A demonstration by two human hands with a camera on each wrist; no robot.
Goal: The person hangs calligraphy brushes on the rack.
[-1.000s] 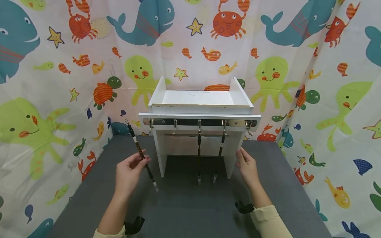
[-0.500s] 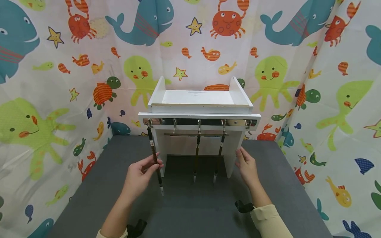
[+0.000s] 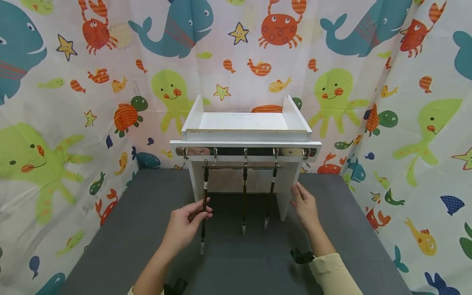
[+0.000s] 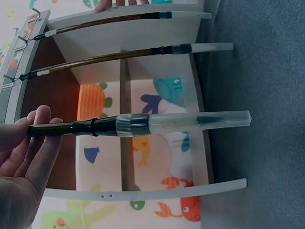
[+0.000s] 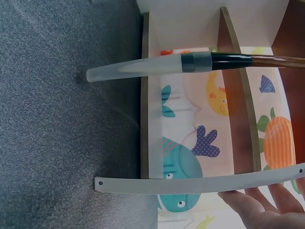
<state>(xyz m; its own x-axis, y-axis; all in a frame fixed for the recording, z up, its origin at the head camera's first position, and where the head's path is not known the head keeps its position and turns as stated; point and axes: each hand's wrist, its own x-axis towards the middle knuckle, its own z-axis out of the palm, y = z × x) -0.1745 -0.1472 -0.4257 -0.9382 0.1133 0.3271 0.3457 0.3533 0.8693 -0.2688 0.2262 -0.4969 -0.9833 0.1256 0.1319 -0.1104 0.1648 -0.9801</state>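
A white stand with a row of metal hooks sits on the grey mat. My left hand pinches a dark calligraphy brush with a clear cap; its top loop is up at the second hook from the left. Two more brushes hang from the middle hooks, also seen in the left wrist view. My right hand rests with straight fingers against the stand's right side panel. One hanging brush shows in the right wrist view.
A grey mat covers the table. Curtains printed with sea animals close in the back and both sides. The leftmost hook and rightmost hook carry nothing.
My left hand has carried the brush rightwards from the stand's left edge, turning it upright under the second hook. The right hand has stayed on the stand's side.
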